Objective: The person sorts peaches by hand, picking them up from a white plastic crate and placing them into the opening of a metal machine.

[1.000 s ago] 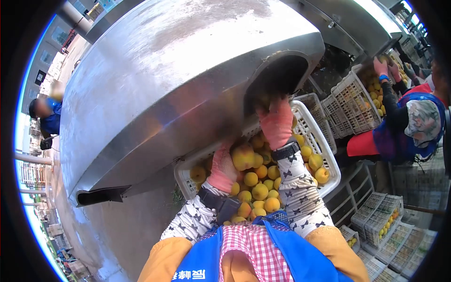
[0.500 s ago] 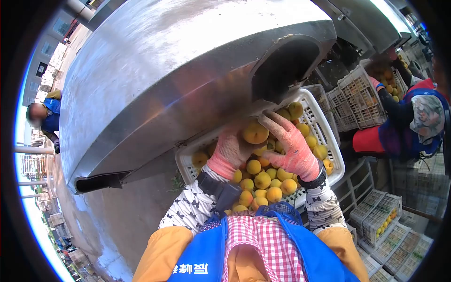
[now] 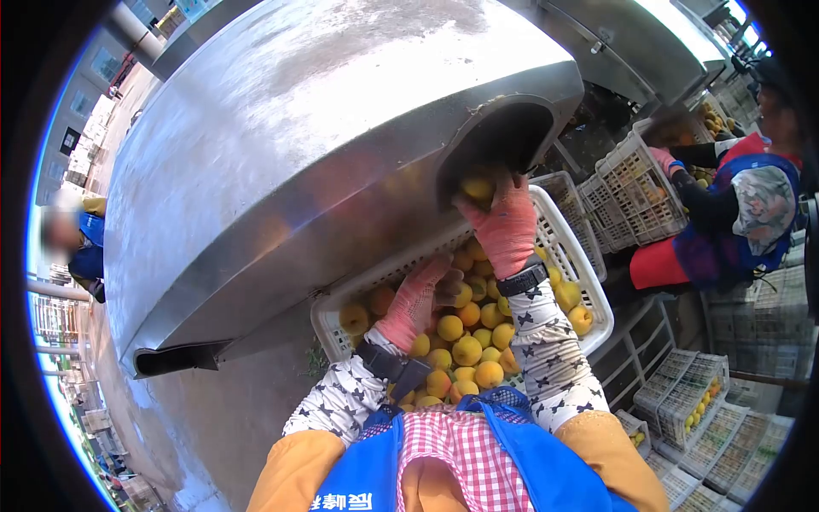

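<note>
R hand (image 3: 505,229) now up, peach (image 3: 478,188) at fingertips

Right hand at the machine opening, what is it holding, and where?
The right hand grips a round yellow fruit with its fingers around the lower side.

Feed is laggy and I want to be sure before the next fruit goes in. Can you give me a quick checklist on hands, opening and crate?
1. Right hand at the machine opening, on a yellow fruit: ok.
2. Grip on that fruit: cannot tell, the fingers partly hide it.
3. Left hand down in the white crate, on the fruit pile: ok.
4. Left hand holding a fruit: cannot tell.
5. Crate stocked with fruit: ok.
6. Co-worker at the right, busy at another crate, apart from our hands: ok.
</note>
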